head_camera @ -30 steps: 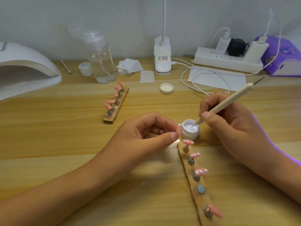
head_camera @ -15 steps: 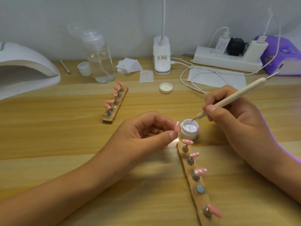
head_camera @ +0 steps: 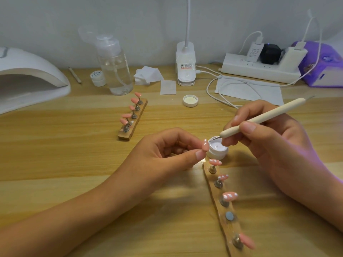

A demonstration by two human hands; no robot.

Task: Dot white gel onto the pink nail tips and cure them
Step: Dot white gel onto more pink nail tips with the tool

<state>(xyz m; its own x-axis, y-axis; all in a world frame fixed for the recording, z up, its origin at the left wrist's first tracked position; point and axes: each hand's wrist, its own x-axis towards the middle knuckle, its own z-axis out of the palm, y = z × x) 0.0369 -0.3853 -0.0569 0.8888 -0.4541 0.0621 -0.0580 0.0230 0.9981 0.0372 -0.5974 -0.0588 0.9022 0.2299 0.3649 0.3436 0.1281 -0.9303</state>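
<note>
Left hand [head_camera: 163, 154] pinches one pink nail tip [head_camera: 205, 145], base hidden in the pinch, just left of the gel pot [head_camera: 217, 152]. Right hand [head_camera: 269, 141] grips one dotting pen [head_camera: 263, 115], point at pot's rim. Wooden stand [head_camera: 232, 229] just nearer than pot, end cut off: four tips. Second stand [head_camera: 124, 136] beyond pot, leftward: five.

A pale grey wall [head_camera: 55, 15] backs a light wooden table [head_camera: 55, 154], lit softly, perhaps from above.

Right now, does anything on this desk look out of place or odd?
Only one small thing: the near wooden strip has a bare blue pad where a tip is missing. A pink nail tip is pinched in the left hand, likely that one. Nothing looks spilled.
</note>
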